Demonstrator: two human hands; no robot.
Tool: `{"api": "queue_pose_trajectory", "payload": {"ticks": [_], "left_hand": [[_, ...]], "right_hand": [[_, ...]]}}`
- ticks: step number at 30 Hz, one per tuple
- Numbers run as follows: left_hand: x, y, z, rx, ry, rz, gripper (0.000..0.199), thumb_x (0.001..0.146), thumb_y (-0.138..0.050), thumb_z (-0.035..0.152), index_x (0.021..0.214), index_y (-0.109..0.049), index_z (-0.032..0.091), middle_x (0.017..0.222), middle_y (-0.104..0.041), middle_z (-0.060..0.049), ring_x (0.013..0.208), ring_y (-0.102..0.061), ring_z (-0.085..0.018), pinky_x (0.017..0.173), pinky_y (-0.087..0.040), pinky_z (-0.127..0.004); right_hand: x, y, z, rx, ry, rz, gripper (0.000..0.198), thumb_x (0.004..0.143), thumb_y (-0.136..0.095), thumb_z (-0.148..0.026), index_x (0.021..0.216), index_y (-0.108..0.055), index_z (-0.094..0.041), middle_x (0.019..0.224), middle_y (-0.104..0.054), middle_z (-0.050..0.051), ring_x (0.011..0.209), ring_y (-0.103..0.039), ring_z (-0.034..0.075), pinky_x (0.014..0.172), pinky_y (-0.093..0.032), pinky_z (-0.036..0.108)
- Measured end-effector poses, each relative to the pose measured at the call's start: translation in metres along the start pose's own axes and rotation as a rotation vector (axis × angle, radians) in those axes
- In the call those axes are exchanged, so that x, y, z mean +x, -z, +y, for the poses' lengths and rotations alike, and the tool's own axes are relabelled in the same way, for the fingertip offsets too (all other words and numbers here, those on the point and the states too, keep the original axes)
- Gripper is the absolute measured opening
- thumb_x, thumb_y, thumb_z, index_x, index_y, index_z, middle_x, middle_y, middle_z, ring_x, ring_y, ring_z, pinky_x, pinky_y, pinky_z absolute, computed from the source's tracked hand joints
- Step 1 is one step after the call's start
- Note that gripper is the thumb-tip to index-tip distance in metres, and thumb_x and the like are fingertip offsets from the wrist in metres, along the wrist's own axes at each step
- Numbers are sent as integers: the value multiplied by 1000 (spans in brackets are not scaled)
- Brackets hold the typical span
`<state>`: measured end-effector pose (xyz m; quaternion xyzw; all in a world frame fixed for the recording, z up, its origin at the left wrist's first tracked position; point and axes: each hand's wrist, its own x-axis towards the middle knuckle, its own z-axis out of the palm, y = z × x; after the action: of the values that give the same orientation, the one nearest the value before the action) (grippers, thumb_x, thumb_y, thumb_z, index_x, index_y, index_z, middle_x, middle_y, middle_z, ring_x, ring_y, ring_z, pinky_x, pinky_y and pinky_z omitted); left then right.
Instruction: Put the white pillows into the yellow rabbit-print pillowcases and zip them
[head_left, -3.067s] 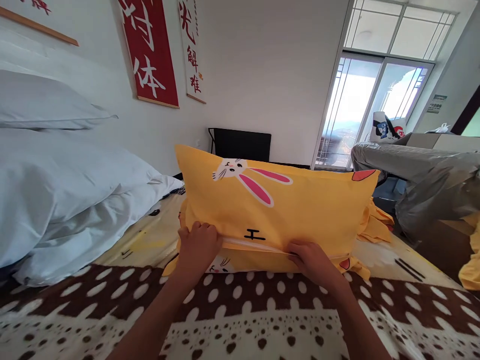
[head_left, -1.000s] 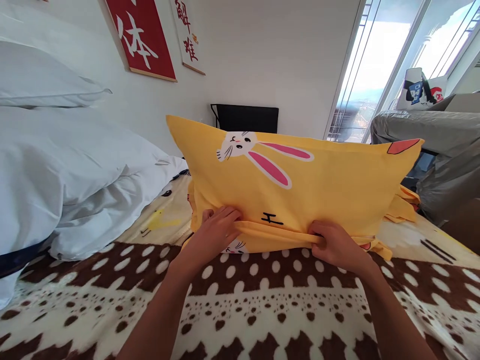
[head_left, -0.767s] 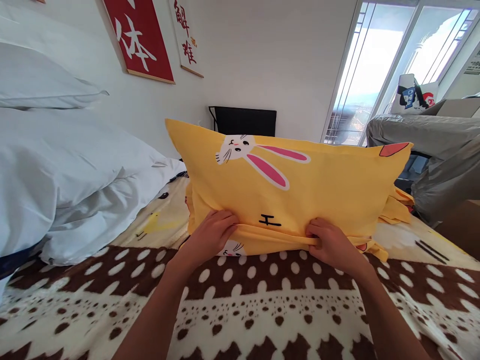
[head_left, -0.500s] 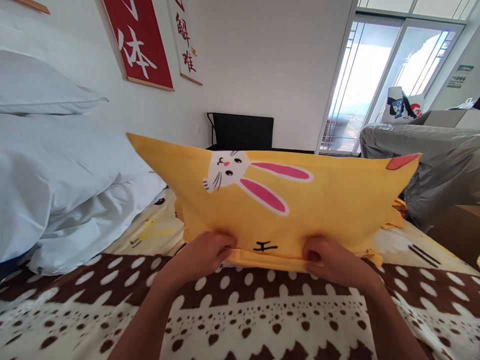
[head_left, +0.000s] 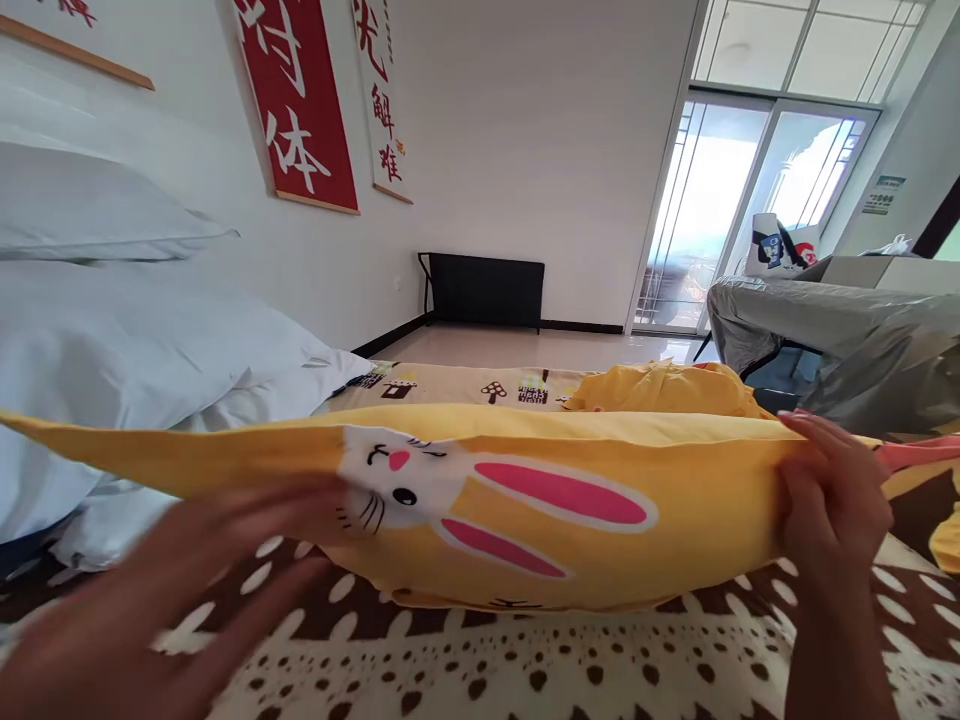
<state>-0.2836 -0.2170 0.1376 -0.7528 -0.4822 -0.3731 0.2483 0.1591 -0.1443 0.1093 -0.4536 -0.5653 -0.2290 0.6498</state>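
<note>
A yellow pillow (head_left: 712,500) printed with a white rabbit's face and long pink ears lies across the bed in front of me. At its left part is my left hand (head_left: 202,560), blurred by motion, its fingers stretched out and apart against or just before the cloth. My right hand (head_left: 836,490) is at the pillow's right end, fingers bent over the upper edge and thumb on the near face. The pillow's left corner sticks out flat and thin. Its underside is hidden.
A brown and cream patterned blanket (head_left: 585,660) covers the bed. Bunched yellow cloth (head_left: 667,388) lies behind the pillow. White bedding (head_left: 165,340) is piled at left. A plastic-wrapped piece of furniture (head_left: 840,310) stands at right, and a black panel (head_left: 487,290) is by the far wall.
Both hands have left the pillow's near edge and spread apart to its two ends. The raised pillow has dropped lower and now looks flatter, uncovering yellow cloth behind it. The view has tilted up.
</note>
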Motion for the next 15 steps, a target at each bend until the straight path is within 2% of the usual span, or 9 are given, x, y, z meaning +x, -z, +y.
{"api": "queue_pose_trajectory", "payload": {"ticks": [2,4,6,8,10,13,15], "left_hand": [[7,1,-16,83,119,212,49,82,-52,47,130,-47,37,131,-54,4,120,-50,-23,109,-33,-37],[13,-7,-30,95,158,365,52,82,-51,46,132,-45,31,134,-52,-2,126,-45,-26,111,-28,-44],[15,-18,-43,101,162,387,38,84,-45,42,118,-53,27,122,-59,-6,119,-52,-26,107,-30,-46],[13,-24,-58,112,150,253,27,86,-38,41,98,-57,27,103,-66,-6,106,-59,-25,102,-32,-46],[11,-21,-77,81,140,58,28,86,-35,44,90,-58,29,94,-68,-2,95,-62,-23,96,-36,-44],[14,-4,-106,-56,243,-154,36,78,-42,57,95,-62,33,107,-68,2,96,-62,-23,90,-41,-37],[21,9,-123,-154,358,-278,48,66,-51,65,99,-64,32,112,-66,3,101,-61,-24,89,-43,-33]], "right_hand": [[-1,-2,13,37,31,42,27,85,-49,-30,101,-67,-18,109,-66,8,107,-58,27,103,-31,53],[-5,-2,28,34,18,144,25,82,-47,-27,93,-68,-18,103,-67,7,102,-60,27,102,-31,53],[-10,0,46,3,-24,216,28,79,-43,-24,91,-67,-17,100,-68,7,103,-60,28,100,-33,53],[-14,4,65,-69,-56,201,33,75,-39,-22,93,-66,-17,103,-67,8,108,-58,28,101,-32,52],[-11,11,83,-180,-57,101,39,74,-36,-23,99,-65,-18,110,-66,9,114,-54,29,101,-31,52],[6,31,108,-372,-10,-70,44,73,-36,-30,106,-63,-18,118,-61,11,119,-49,29,101,-32,48],[25,51,124,-465,13,-212,42,71,-40,-33,101,-65,-18,115,-63,12,113,-52,29,96,-36,43]]}}
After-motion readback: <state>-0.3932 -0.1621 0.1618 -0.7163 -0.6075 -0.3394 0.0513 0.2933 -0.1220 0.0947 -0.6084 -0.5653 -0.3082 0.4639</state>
